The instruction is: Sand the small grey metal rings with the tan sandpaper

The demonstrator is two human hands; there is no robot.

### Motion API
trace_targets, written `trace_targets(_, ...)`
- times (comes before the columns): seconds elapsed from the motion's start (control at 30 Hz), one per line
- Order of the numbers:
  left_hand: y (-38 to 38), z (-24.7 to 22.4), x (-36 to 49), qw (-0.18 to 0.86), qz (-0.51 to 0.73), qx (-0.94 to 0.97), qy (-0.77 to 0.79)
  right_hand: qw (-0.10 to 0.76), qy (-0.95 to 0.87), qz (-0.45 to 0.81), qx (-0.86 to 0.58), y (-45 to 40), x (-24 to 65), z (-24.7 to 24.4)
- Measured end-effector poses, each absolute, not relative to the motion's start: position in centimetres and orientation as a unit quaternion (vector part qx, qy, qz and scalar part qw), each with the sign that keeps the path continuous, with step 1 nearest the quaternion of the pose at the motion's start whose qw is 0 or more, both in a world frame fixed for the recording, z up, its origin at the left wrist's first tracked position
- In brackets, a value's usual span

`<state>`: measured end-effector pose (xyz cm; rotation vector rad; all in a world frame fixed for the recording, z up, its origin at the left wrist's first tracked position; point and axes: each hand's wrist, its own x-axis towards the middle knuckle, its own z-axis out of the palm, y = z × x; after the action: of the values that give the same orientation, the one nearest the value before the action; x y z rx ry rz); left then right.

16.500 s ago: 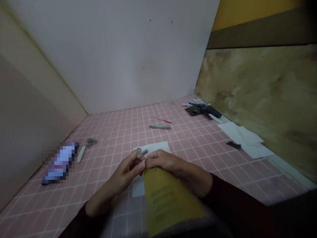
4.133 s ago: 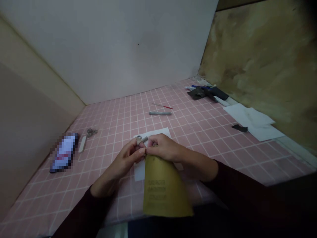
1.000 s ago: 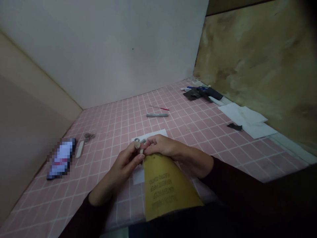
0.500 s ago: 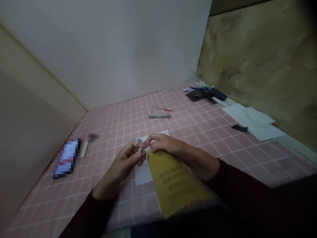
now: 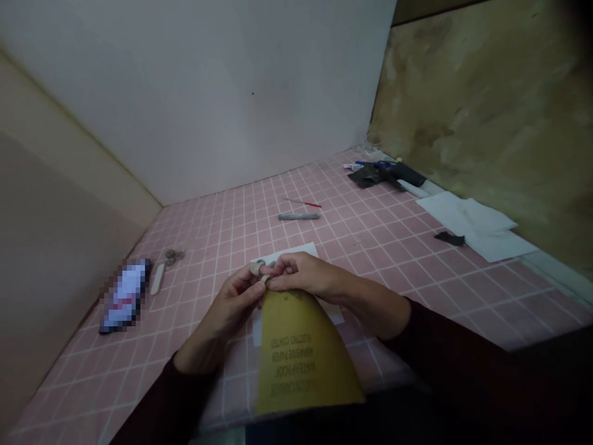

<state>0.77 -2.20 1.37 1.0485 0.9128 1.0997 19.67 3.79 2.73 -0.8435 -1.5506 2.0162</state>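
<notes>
My right hand (image 5: 308,275) pinches the top end of a yellow sheet of abrasive paper (image 5: 306,352), which hangs toward me with its printed lettering upside down. My left hand (image 5: 238,293) is closed at the same spot, its fingertips meeting those of my right hand. Pale wrappings (image 5: 256,267) show on the left fingertips. Between the fingers, a small greyish piece is mostly hidden, too small to make out. Beneath both hands lies a white paper (image 5: 303,250), partly covered by the yellow sheet.
On the pink tiled surface (image 5: 217,235) lie a grey rod (image 5: 299,216), a thin red-handled tool (image 5: 311,204), a white stick (image 5: 158,278), small grey rings (image 5: 173,256) and a blurred-out packet (image 5: 125,295). Along the right wall are white sheets (image 5: 491,241) and dark scraps (image 5: 365,176).
The yellow sheet has swung left and now faces me more squarely, with its print clearer. My right hand has shifted slightly left, closer against the left fingertips.
</notes>
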Motion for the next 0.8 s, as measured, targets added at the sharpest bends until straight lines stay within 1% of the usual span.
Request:
trace_targets(0.3,-2.17,1.54,0.62,0.640,0.458,0.494,0.369,0.191,-0.540,0.764,-0.297,3.83,19.83,3.08)
trace_targets(0.47,-2.12,1.44,0.35,0.627,0.463,0.498,0.380,0.173,-0.518,0.790,-0.278,3.96,19.75,2.80)
trace_targets(0.8,-2.08,1.41,-0.16,0.602,0.421,0.569,0.369,0.113,-0.505,0.820,-0.245,3.95,19.91,2.79)
